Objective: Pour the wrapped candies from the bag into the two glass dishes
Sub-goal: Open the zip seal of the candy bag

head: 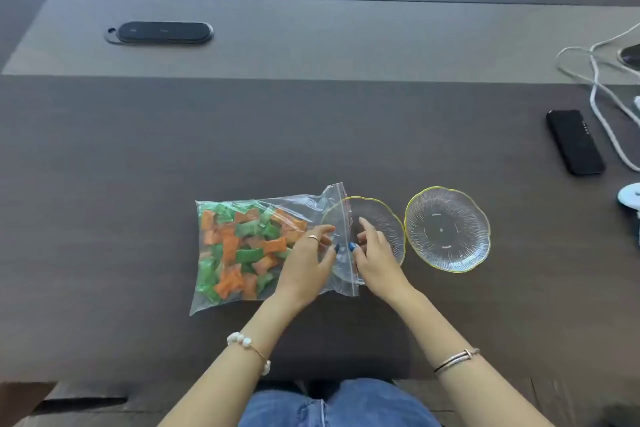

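Note:
A clear zip bag (pixel 304 208) lies flat on the dark table, full of orange and green wrapped candies (pixel 242 246). Its red-striped mouth lies over the left glass dish (pixel 384 218), a gold-rimmed dish with nothing in it. A second glass dish (pixel 446 229), likewise without contents, stands just to the right. My left hand (pixel 308 263) pinches the bag near its mouth from the left. My right hand (pixel 374 256) pinches the mouth from the right, above the left dish.
A black phone (pixel 575 142) lies at the right. White cables (pixel 602 94) trail across the far right. A black oval power hatch (pixel 162 32) is set in the table's far left. A white round object (pixel 630 196) sits at the right edge.

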`<act>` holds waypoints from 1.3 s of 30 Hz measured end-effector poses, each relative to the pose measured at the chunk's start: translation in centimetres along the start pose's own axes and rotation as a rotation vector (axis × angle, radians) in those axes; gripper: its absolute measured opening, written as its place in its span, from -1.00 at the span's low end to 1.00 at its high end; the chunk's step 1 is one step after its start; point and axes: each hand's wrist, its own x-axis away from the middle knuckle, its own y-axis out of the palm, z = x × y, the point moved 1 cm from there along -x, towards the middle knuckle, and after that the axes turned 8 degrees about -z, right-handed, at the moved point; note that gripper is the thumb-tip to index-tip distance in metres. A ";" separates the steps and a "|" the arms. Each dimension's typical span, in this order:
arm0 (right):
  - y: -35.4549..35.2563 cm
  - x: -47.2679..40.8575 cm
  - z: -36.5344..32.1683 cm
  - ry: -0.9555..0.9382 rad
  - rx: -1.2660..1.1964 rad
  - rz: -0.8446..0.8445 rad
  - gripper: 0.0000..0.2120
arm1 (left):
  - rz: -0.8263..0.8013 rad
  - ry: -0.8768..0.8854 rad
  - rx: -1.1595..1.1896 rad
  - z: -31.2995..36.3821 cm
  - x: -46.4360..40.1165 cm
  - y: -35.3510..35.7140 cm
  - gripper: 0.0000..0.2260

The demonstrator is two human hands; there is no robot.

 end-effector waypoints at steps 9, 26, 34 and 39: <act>-0.5 -1.7 0.1 0.080 -0.195 -0.117 -0.86 | 0.109 -0.099 -0.054 0.5 -1.7 1.2 -0.73; -0.1 0.0 -0.7 -0.067 -0.382 -0.111 -0.84 | 0.050 -0.156 0.035 1.1 -0.8 0.2 -0.83; -0.1 0.8 -0.4 -0.095 -0.452 -0.209 -0.86 | -0.015 -0.098 0.194 0.6 -0.3 0.2 -0.76; 0.1 1.2 -0.6 -0.005 -0.632 -0.252 -0.78 | -0.051 -0.119 0.368 0.4 0.1 0.3 -0.79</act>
